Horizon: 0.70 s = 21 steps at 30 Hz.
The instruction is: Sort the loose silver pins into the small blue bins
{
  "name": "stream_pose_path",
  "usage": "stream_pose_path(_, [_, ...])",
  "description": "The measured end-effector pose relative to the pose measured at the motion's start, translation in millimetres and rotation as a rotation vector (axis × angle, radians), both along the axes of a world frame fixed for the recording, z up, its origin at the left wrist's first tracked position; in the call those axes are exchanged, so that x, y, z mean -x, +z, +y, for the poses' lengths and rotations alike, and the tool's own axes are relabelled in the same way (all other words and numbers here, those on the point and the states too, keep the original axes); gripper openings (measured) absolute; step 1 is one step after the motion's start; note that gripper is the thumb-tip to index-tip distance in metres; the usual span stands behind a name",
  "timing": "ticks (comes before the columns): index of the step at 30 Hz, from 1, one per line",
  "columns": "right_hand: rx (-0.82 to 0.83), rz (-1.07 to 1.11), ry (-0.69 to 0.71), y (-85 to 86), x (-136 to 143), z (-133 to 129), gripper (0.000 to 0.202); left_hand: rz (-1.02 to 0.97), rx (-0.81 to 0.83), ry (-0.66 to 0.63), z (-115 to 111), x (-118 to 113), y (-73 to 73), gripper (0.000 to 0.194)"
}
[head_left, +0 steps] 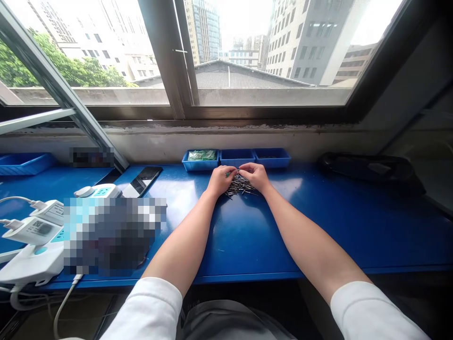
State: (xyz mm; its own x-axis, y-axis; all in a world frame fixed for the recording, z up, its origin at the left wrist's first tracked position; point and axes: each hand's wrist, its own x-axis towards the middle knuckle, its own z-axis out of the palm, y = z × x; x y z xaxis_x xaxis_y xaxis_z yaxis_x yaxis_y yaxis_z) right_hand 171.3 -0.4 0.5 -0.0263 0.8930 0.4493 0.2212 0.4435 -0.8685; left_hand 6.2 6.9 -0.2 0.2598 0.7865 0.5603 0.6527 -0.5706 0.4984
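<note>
Both of my hands meet over a heap of thin dark metal pins (243, 185) on the blue tabletop. My left hand (221, 180) is closed in a pinch, and a speck of green shows by its fingers; what it holds is too small to name. Close beside it, my right hand (257, 176) pinches with thumb and forefinger, their tips almost touching the left fingertips. Whatever sits between them cannot be made out. Just behind the hands stand three joined blue bins: the left bin (200, 165) holds small green-and-silver pieces, while the middle bin (238, 155) and right bin (272, 158) show mostly dark insides.
On the left lie a phone (143, 182), a white power strip (46, 257) with plugged-in chargers, and a blurred-out object. A metal bar (76, 101) slants down to the table. A blue tray (26, 164) is at far left, a black case (370, 172) at right.
</note>
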Motion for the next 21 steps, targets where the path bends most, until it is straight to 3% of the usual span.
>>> stream_pose_path(5, [0.045, 0.035, 0.062, -1.9, -1.1, 1.4, 0.023, 0.027, 0.032, 0.015, -0.5, -0.6, -0.1, 0.025])
stream_pose_path(9, [0.004, -0.026, -0.004, 1.1, -2.0, 0.3, 0.023, 0.023, 0.022, 0.029, -1.6, -0.7, 0.8, 0.028])
stream_pose_path(15, [-0.119, -0.385, -0.314, 6.5, -7.4, 2.8, 0.045, 0.006, 0.015, 0.213, 3.5, 3.6, -3.1, 0.034])
stream_pose_path(18, [-0.047, -0.557, -0.355, 2.5, -9.4, 6.9, 0.06, 0.029, 0.04, 0.217, 6.1, 4.6, -5.9, 0.034])
stream_pose_path(21, [0.036, -0.634, -0.309, -2.5, -9.7, 9.5, 0.069, 0.082, 0.061, 0.198, 6.6, 3.7, -6.9, 0.032])
